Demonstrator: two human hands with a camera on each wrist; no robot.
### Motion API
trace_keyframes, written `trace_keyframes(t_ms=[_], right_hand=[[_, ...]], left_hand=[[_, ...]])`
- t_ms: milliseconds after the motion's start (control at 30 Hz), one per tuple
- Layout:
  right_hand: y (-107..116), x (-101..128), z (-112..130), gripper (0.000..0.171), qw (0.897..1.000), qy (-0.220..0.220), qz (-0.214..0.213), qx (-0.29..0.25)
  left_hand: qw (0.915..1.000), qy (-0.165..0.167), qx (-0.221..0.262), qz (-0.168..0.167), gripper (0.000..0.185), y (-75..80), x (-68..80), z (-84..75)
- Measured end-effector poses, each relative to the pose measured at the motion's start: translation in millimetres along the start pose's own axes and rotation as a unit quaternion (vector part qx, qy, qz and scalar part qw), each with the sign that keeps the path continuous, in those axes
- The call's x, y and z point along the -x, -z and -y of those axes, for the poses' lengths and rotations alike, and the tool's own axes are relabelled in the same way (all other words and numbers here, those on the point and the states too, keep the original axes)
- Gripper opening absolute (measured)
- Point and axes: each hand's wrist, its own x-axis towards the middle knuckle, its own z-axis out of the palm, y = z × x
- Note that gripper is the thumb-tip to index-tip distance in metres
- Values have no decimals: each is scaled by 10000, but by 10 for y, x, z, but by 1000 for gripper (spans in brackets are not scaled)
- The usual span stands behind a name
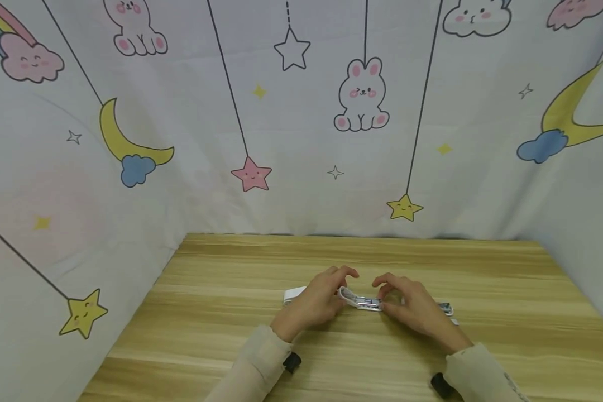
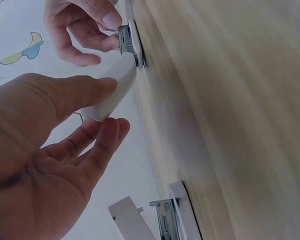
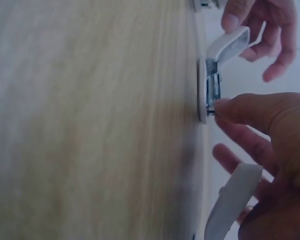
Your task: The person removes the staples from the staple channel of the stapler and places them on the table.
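Strap (image 1: 349, 297) lies mid-table (image 1: 507, 290) between both hands. Left hand (image 1: 315, 301) pinches the strap's looped end; right hand (image 1: 412, 306) pinches the metal buckle (image 1: 368, 302). Judging by this, hold the buckle flat and steady while the loop is fed squarely, not twisted.

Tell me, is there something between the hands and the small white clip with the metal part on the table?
Nothing visible. The left hand holds the raised white flap of the clip between thumb and fingers, and the right hand already touches its metal part. Another white clip lies aside, not in the way.
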Motion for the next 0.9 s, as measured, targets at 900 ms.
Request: trace_keyframes(t_ms=[900], right_hand=[[-39,-79,0,25,9950,466,684,557]], left_hand=[[9997,-197,-36,127,59,-17,37,101]])
